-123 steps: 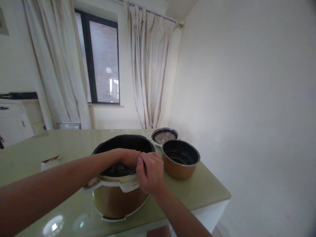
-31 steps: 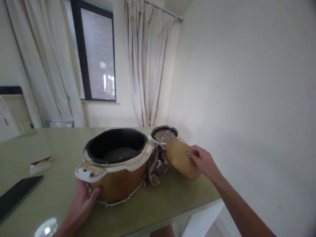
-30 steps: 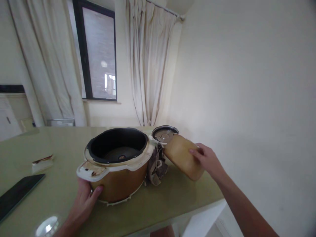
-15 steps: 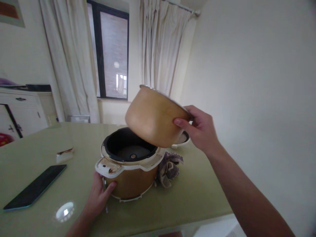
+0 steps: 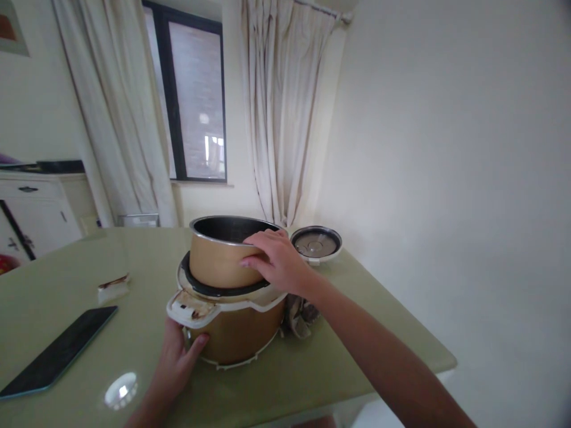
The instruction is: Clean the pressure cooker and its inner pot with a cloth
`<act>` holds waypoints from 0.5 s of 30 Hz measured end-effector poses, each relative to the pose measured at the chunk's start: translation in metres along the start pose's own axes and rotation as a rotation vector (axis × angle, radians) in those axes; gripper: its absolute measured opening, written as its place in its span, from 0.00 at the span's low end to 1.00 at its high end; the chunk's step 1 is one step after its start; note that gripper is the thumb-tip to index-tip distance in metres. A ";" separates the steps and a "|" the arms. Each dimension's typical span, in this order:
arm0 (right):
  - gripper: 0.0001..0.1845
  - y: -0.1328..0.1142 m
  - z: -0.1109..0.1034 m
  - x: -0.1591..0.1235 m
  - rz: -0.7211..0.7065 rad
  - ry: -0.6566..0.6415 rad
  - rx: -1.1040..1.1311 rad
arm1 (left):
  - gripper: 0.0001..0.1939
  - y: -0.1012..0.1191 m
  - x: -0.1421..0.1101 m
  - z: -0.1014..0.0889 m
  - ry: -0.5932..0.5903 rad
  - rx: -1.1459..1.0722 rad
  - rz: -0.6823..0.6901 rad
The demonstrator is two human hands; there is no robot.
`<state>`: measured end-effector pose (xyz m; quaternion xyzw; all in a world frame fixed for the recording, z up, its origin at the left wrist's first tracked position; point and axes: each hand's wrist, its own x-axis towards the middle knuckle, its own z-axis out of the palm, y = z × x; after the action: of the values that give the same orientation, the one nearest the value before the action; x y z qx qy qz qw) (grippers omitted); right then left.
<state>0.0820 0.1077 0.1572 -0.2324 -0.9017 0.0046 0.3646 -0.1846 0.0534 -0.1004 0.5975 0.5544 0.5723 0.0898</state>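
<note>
A gold inner pot (image 5: 223, 261) with a silver rim and dark inside sits upright, partly lowered into the cooker body (image 5: 241, 333). My right hand (image 5: 279, 258) grips the pot's rim at its near right side, thumb outside and fingers over the edge. The cooker body is gold with a white, brown-stained collar and stands on the table. My left hand (image 5: 178, 351) holds the body's left side under the white handle, with the thumb against the gold wall; some of its fingers are hidden behind.
On the green table (image 5: 357, 333) lie a round lid (image 5: 316, 242) at the back right and a crumpled cloth (image 5: 300, 318) right of the cooker. A dark tablet (image 5: 60, 348) and a small white piece (image 5: 113, 289) are at left. A wall rises along the right.
The inner pot has moved down and left from tilted in the air to upright in the cooker's opening, still in my right hand. My left hand keeps its hold. The lid now shows fully.
</note>
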 end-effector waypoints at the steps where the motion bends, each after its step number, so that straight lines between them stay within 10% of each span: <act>1: 0.11 0.000 0.004 -0.004 -0.005 -0.023 0.000 | 0.42 0.000 0.000 0.000 0.002 0.007 0.001; 8: 0.17 -0.001 0.013 -0.037 -0.034 -0.004 0.282 | 0.39 -0.006 -0.005 -0.001 0.000 0.069 -0.011; 11: 0.14 0.030 0.016 -0.056 0.146 0.324 0.326 | 0.39 -0.009 -0.007 -0.001 0.002 0.087 0.005; 15: 0.17 0.111 0.027 -0.093 0.745 0.914 0.221 | 0.40 -0.011 -0.008 -0.001 0.001 0.097 0.030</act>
<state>0.1686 0.1714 0.0567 -0.4721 -0.5056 0.1255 0.7112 -0.1897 0.0509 -0.1124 0.6092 0.5725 0.5463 0.0517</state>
